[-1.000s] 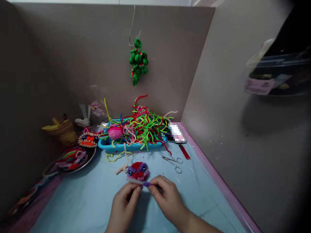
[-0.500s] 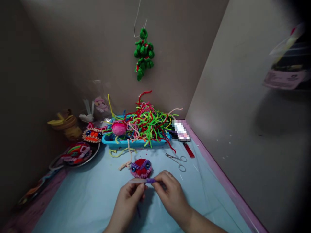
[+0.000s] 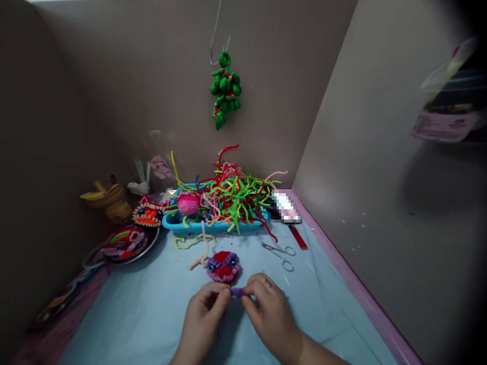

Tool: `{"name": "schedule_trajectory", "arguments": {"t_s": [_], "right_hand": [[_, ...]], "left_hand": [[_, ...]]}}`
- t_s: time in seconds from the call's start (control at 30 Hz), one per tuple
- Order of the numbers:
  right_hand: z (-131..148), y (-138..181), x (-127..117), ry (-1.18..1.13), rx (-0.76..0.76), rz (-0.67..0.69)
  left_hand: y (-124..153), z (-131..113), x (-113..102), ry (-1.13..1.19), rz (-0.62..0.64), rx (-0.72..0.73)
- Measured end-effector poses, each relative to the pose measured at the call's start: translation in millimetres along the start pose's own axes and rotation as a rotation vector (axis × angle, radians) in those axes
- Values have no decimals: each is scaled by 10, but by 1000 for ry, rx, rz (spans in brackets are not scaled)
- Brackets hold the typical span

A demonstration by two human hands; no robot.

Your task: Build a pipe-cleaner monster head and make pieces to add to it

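A purple pipe cleaner (image 3: 236, 292) is wound in tight coils near the end of a pale flat stick (image 3: 213, 288), held level over the table. My left hand (image 3: 203, 314) is closed round the stick, its thumb pressing at the left end of the coils. At the right end, my right hand (image 3: 272, 312) pinches the coils between thumb and fingers; the very tip is hidden. Just beyond my hands lies a round red and purple pipe-cleaner face (image 3: 223, 266) with blue eyes. To its right are small silver scissors (image 3: 281, 253), their blades apart.
A blue tray (image 3: 182, 225) heaped with bright pipe cleaners (image 3: 238, 190) stands at the back. On the left, a metal dish (image 3: 152, 243) carries finished pieces. A phone-like blurred slab (image 3: 287, 207) and red strip (image 3: 299, 238) lie at right. A green ornament (image 3: 226, 91) hangs above.
My left thumb has slid right, up against the purple coils, and the trailing purple strand below is out of sight. The view has shifted slightly; both hands keep their pinch.
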State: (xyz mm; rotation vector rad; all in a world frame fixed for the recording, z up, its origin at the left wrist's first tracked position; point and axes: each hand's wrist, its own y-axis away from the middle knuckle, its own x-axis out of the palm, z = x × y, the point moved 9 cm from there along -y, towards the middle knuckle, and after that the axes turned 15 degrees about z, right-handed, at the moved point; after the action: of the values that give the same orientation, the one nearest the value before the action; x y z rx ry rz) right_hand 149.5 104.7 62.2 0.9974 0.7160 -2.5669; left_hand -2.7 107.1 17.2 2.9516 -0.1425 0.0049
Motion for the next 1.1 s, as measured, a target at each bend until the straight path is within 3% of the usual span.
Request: {"name": "schedule_trajectory", "arguments": {"t_s": [0.23, 0.4, 0.63, 0.87, 1.1], "right_hand": [[-68, -9, 75, -173, 80, 131], [-31, -44, 107, -193, 43, 213], [-71, -58, 57, -156, 70, 174], [-125, -59, 12, -148, 87, 128], [-142, -64, 6, -96, 78, 92]], "left_hand": [[77, -210, -6, -142, -24, 173], [106, -322, 23, -220, -8, 258], [36, -116, 34, -94, 33, 124], [24, -117, 31, -128, 58, 96], [6, 75, 27, -8, 97, -39]]}}
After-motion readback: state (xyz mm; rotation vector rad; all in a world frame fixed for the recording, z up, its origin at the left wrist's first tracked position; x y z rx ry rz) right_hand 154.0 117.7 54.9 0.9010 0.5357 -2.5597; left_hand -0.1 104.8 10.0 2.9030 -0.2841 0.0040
